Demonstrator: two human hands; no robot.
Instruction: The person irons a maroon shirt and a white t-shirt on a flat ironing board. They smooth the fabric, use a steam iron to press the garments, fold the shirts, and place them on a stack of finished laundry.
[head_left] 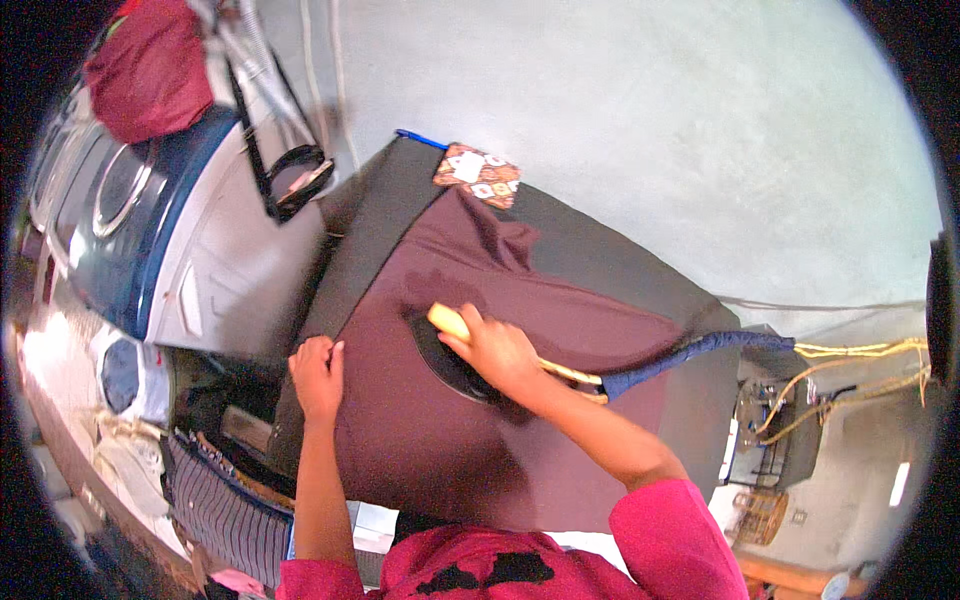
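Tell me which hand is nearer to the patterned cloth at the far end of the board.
Right. The right hand grips the iron mid-board, closer to the patterned cloth. The left hand presses the maroon fabric at the near-left edge, farther away.

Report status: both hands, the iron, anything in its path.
Right hand grips iron by its handle, flat on maroon cloth. Left hand presses cloth's left edge. Folds lie ahead; patterned pad at far end.
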